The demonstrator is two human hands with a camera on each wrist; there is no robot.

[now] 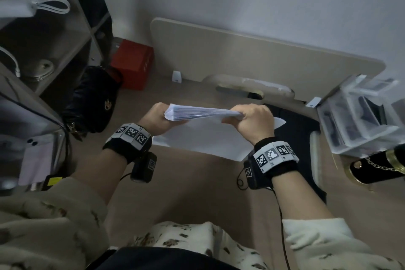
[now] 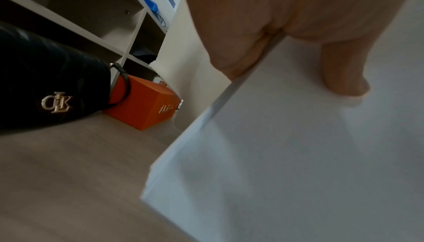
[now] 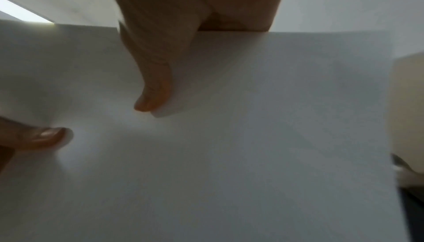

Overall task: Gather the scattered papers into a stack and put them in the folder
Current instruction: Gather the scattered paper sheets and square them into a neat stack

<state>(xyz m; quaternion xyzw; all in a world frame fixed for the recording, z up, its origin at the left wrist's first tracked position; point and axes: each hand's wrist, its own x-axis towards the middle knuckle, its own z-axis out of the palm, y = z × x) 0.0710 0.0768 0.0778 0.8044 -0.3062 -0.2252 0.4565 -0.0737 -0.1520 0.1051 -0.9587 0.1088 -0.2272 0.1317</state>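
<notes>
A thick stack of white papers (image 1: 201, 114) stands on edge above the wooden desk (image 1: 186, 182), held between both hands. My left hand (image 1: 156, 119) grips the stack's left end; in the left wrist view its thumb (image 2: 341, 71) lies on the sheet face (image 2: 286, 155). My right hand (image 1: 252, 119) grips the right end, its thumb (image 3: 153, 90) pressing the front sheet (image 3: 229, 137). The left hand's thumb tip (image 3: 45, 137) shows at the left edge there. The dark folder (image 1: 300, 138) lies flat on the desk to the right, partly under the papers.
A black handbag (image 1: 92, 103) and a red box (image 1: 133, 63) sit at the back left by open shelves (image 1: 54, 35). Clear plastic drawers (image 1: 361, 116) stand at the right, with a black chained item (image 1: 377, 166) in front. A beige panel (image 1: 252, 59) lines the back.
</notes>
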